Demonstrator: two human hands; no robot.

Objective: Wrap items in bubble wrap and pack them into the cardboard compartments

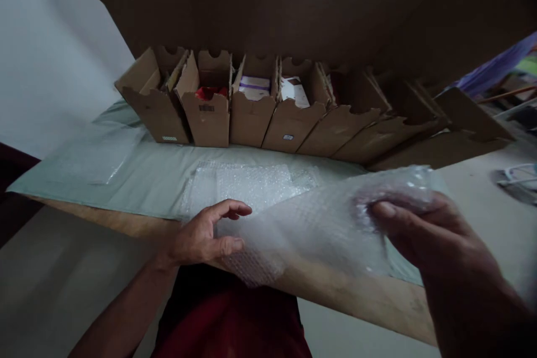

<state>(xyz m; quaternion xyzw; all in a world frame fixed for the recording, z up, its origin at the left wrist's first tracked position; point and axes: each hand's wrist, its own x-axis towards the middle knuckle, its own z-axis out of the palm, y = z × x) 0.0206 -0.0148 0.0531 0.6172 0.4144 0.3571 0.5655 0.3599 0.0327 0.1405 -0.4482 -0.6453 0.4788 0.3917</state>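
My right hand [423,224] is closed on one end of a bubble wrap bag [310,224], thumb on top. The bag stretches leftward above the table's front edge, and its far end hangs a little below that edge. At its left end is my left hand [210,235], open, with thumb and fingers apart; I cannot tell whether it touches the plastic. Behind it, more bubble wrap bags [251,182] lie flat in a loose stack on the pale green cloth [159,173].
Several cardboard bins [251,117] stand in a row at the back; some hold small boxes [295,90] or a red packet [212,93]. Clear plastic sheets [100,156] lie on the left. A tall cardboard panel [272,5] rises behind. The table's wooden edge [335,291] runs in front of me.
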